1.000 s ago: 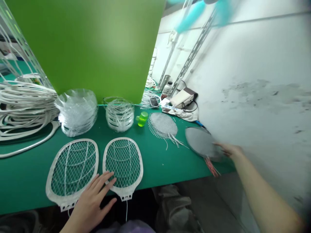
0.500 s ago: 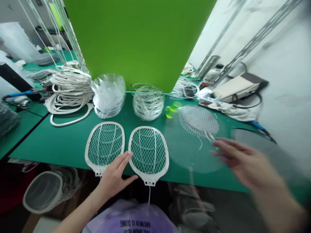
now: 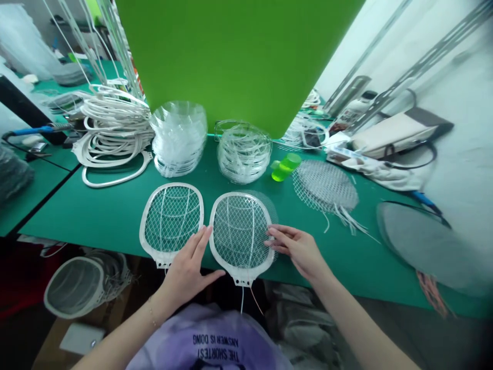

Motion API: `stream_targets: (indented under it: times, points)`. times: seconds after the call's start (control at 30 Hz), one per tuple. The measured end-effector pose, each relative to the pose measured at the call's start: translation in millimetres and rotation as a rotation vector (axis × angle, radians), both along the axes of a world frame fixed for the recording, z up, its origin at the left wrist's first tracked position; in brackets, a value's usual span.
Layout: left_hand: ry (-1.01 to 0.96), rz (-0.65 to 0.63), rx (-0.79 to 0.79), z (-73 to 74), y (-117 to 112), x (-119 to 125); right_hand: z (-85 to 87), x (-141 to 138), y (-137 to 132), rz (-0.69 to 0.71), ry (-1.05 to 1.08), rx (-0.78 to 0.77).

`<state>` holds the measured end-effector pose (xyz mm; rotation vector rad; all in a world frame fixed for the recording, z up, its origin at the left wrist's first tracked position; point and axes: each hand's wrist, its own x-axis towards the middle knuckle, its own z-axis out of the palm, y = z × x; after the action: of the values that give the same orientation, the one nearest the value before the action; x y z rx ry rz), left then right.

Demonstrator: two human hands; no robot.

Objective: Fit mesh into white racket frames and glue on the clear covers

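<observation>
Evidently, from the head view, the work stood partway. My right hand (image 3: 296, 249) pinched the edge of a fine mesh sheet (image 3: 273, 204), which lay over the right frame (image 3: 259, 270) but overhung its rim at the upper right; I judged it not yet aligned. My left hand (image 3: 189, 267) had its thumb spread and gripped nothing, fingertips at that frame's left edge. The left frame (image 3: 143, 226) showed coarse netting and no fine layer that I could make out. Unused stock remained: a fine mesh stack (image 3: 412, 231), a coarse mesh pile (image 3: 327, 184) and heaped white frames (image 3: 115, 123). Grey-meshed frames (image 3: 73, 288), low at left, appeared further along.
</observation>
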<state>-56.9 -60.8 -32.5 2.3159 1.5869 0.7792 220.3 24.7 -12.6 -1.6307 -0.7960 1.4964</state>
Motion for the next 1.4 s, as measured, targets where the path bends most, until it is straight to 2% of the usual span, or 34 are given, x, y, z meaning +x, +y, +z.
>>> stream_targets:
  times: [0.3,0.53,0.77,0.83,0.93,1.0,1.07,1.17,1.3,1.4]
  points:
    - [-0.016,-0.019,-0.003,-1.0,2.5,1.6,-3.8,-9.9,-2.0,0.034,-0.085,0.019]
    - [0.113,-0.251,-0.044,1.9,8.5,9.8,-4.1,-15.2,1.2,0.051,-0.176,0.029]
    - [0.14,-0.245,-0.058,2.1,7.0,14.7,-0.4,-8.8,4.5,0.071,-0.189,0.009]
    - [0.121,-0.242,-0.06,1.2,6.5,14.9,0.6,-2.5,2.3,0.069,-0.298,0.081]
    - [0.094,-0.239,-0.074,0.0,8.4,14.7,-2.0,2.6,-6.7,0.091,-0.581,0.378]
    - [0.088,-0.233,-0.09,1.6,10.9,14.6,-7.7,1.2,-14.7,0.219,-0.736,0.611]
    - [0.105,-0.235,-0.099,6.9,14.0,15.1,-15.5,-2.3,-21.7,0.402,-0.832,0.753]
    - [0.143,-0.264,-0.084,21.2,21.3,18.8,-27.3,-5.9,-27.8,0.54,-0.94,0.813]
    - [0.179,-0.361,-0.093,38.4,38.4,29.4,-34.9,-3.3,-29.1,0.559,-1.008,0.821]
    - [0.242,-0.406,-0.144,42.5,50.9,36.6,-31.3,-0.5,-36.5,0.559,-1.032,0.841]
